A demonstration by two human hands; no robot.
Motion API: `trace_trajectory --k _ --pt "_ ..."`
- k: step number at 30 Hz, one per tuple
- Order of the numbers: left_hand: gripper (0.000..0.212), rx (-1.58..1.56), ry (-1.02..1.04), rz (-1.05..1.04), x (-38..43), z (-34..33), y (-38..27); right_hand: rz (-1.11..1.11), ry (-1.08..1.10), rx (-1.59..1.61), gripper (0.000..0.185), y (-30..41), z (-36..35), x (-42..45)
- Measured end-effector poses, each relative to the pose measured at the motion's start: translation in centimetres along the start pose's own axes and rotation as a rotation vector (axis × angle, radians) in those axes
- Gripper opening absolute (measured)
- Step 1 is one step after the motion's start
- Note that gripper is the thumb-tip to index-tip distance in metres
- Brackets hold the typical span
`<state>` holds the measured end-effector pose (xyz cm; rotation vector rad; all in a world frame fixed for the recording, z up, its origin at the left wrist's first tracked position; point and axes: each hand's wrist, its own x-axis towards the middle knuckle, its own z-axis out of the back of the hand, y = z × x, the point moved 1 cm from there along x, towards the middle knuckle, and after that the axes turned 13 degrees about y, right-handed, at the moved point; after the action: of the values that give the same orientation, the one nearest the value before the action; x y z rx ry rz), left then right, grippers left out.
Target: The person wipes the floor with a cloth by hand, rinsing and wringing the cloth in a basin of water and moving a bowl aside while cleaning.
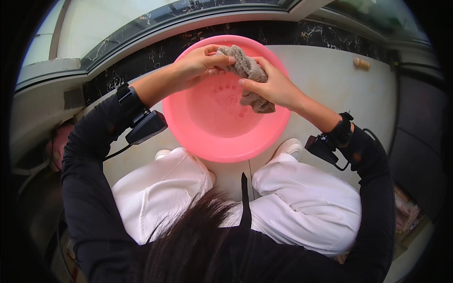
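A bunched, greyish-brown cloth [249, 69] is held in both hands over a pink plastic basin [226, 150]. Its upper left end lies between the thumb and fingers of my left hand [201, 63]. My right hand [274, 83] grips its middle, and the lower end hangs below that hand. The basin stands on the floor in front of my feet and seems to hold some clear liquid; reddish printed marks show on its bottom. A strapped-on device with a cable sits on each of my forearms.
Pale floor tiles [329, 92] surround the basin. Behind it runs a black marbled stone border [159, 53] below a window frame. A small beige object [361, 63] lies on the floor at the upper right. Dark furniture or panelling [421, 131] stands at the right.
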<state>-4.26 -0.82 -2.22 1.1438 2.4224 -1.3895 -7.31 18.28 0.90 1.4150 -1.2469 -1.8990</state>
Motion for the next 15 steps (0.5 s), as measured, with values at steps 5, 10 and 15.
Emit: trace_trajectory --k 5,10,15 --pt "0.039 0.158 0.13 -0.209 0.0 -1.3 -2.0 0.046 -0.061 0.368 0.039 -1.4 3.4 -1.9" --pt "0.046 -0.098 0.151 -0.21 0.1 -2.9 -4.4 0.142 -0.049 0.709 0.041 2.5 3.4 -3.1" --pt "0.034 0.098 0.108 -0.273 1.5 -4.7 -4.2 0.163 -0.023 0.793 0.047 2.4 4.9 -4.6"
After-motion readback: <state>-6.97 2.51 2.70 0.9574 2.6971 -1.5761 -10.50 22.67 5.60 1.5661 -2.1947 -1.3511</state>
